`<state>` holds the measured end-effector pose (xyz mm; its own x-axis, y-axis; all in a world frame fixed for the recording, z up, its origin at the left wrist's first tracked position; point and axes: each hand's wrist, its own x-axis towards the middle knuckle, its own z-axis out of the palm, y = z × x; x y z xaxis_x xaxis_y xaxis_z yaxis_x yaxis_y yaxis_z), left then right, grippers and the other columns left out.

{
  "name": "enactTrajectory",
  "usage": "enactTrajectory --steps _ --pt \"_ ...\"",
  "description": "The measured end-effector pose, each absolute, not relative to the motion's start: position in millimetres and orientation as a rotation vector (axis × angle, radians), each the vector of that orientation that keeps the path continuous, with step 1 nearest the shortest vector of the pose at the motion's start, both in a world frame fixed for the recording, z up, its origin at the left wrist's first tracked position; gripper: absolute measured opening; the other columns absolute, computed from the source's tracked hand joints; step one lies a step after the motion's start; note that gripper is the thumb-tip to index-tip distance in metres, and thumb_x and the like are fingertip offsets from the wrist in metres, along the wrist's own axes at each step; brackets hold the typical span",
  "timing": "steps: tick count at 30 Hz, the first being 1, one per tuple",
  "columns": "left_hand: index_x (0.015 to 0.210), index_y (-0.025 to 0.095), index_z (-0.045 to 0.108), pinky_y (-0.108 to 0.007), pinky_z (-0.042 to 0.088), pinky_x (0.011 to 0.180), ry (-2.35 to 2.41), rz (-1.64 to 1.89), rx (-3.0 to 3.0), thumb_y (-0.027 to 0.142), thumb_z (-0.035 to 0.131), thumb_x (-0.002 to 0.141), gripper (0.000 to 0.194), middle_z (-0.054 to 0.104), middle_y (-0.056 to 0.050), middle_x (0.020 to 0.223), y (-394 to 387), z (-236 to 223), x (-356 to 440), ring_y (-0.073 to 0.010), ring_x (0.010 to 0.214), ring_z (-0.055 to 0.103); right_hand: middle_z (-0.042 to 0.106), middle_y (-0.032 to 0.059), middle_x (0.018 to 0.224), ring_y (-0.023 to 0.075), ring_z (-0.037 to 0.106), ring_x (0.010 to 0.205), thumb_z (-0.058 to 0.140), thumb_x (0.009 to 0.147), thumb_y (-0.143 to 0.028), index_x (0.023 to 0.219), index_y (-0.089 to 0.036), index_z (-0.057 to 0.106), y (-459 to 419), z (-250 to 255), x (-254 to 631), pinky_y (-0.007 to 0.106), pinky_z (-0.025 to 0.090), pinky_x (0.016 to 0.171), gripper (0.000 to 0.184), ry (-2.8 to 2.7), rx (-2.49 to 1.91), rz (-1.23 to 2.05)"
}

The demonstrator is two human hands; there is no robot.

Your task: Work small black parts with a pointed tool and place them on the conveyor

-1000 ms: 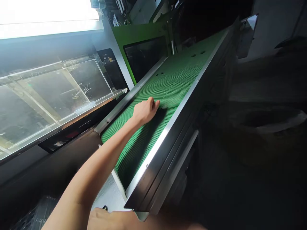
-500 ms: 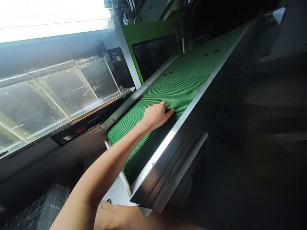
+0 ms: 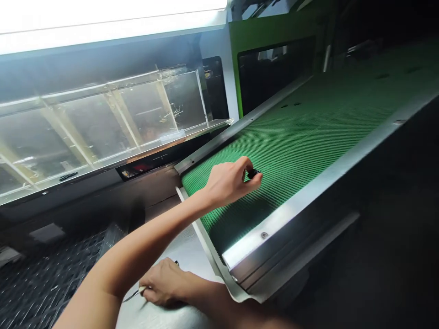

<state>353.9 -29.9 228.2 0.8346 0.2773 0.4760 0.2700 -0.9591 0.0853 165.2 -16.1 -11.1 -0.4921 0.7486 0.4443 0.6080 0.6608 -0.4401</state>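
Observation:
My left hand (image 3: 231,180) reaches over the ribbed green conveyor belt (image 3: 295,151), its thumb and forefinger pinched round a small black part (image 3: 254,174). The part's exact kind does not show. Lower down, my right hand (image 3: 163,281) is closed over a pale metal surface (image 3: 185,249). From its fingers sticks a slim tool (image 3: 135,294) with a thin metallic tip; the fist covers most of it. Farther up the belt lie several small dark parts (image 3: 291,105).
Metal side rails (image 3: 274,228) border the belt. On the left stands a clear divided bin (image 3: 92,123) under a bright lamp (image 3: 103,18), with small black pieces (image 3: 68,176) at its front. A black grid mat (image 3: 51,283) lies at lower left; a green machine frame (image 3: 236,41) rises behind.
My left hand has lifted from the belt with the small black part in its pinch. My right hand has come into view holding the slim tool. The view has turned left.

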Motion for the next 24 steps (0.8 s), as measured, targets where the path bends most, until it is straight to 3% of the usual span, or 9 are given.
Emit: enactTrajectory --steps 3,7,10,12,15,19,21,24 --pt "0.106 0.022 0.065 -0.027 0.035 0.061 0.479 0.849 2.973 0.043 0.07 0.099 0.023 0.06 0.008 0.063 -22.3 230.2 279.7 -0.0117 0.055 0.053 0.076 -0.0035 0.081 0.0207 0.067 0.07 0.07 0.095 -0.04 0.085 -0.027 0.071 -19.6 -14.9 167.2 0.029 0.029 0.058 0.016 -2.213 -1.033 0.31" --pt "0.104 0.022 0.067 -0.023 0.038 0.058 0.687 1.051 2.816 0.038 0.071 0.096 0.018 0.061 0.008 0.066 -11.1 231.5 166.7 -0.0092 0.054 0.052 0.079 -0.0004 0.089 0.0199 0.071 0.078 0.068 0.091 -0.024 0.089 -0.025 0.073 -19.5 -13.3 170.6 0.029 0.038 0.066 0.006 -2.055 -1.003 0.382" --pt "0.103 0.021 0.069 -0.021 0.035 0.052 0.951 1.247 2.613 0.04 0.073 0.095 0.021 0.058 0.007 0.065 -1.2 234.9 78.9 -0.0089 0.052 0.048 0.081 0.0017 0.096 0.0199 0.074 0.088 0.06 0.092 -0.018 0.098 -0.024 0.077 -16.9 -10.1 171.6 0.028 0.046 0.078 0.019 -1.901 -0.971 0.46" --pt "0.102 0.02 0.069 -0.022 0.033 0.051 1.126 1.375 2.474 0.042 0.073 0.096 0.024 0.052 0.008 0.061 3.6 235.1 24.5 -0.0088 0.05 0.043 0.081 0.004 0.103 0.0203 0.075 0.093 0.056 0.098 -0.022 0.108 -0.023 0.078 -16.7 -7.7 172.0 0.029 0.051 0.085 0.025 -1.801 -0.954 0.517" --pt "0.101 0.019 0.069 -0.022 0.036 0.054 1.359 1.51 2.351 0.043 0.07 0.098 0.024 0.05 0.009 0.059 0.3 222.3 -38.6 -0.0087 0.05 0.042 0.08 0.0073 0.101 0.02 0.075 0.086 0.051 0.108 -0.035 0.123 -0.02 0.076 -20.1 -4.9 172.1 0.03 0.055 0.082 0.033 -1.7 -0.915 0.637" --pt "0.104 0.02 0.071 -0.022 0.04 0.057 1.601 1.308 2.618 0.042 0.068 0.098 0.023 0.06 0.006 0.06 -17.2 177.2 -67.7 -0.0107 0.052 0.055 0.079 0.0086 0.092 0.0219 0.074 0.085 0.067 0.103 -0.054 0.124 -0.018 0.076 -25.8 -1.4 170.9 0.031 0.059 0.078 0.043 -1.451 -0.83 0.911" --pt "0.105 0.021 0.072 -0.024 0.041 0.056 1.548 1.022 2.933 0.047 0.066 0.101 0.027 0.067 0.002 0.064 -21.7 150.8 -61.1 -0.0147 0.058 0.065 0.078 0.0102 0.093 0.0181 0.064 0.069 0.074 0.098 -0.062 0.125 -0.017 0.077 -27.8 1.7 169.7 0.028 0.054 0.063 0.052 -1.367 -0.843 1.02" --pt "0.101 0.019 0.071 -0.028 0.046 0.055 1.298 0.622 3.257 0.053 0.055 0.109 0.038 0.074 -0.004 0.072 -21.4 117.9 -41.0 -0.0198 0.064 0.071 0.072 0.007 0.086 0.0094 0.038 0.051 0.078 0.093 -0.069 0.131 -0.014 0.075 -31.5 8.1 168.0 0.023 0.032 0.045 0.067 -1.258 -0.857 1.15"
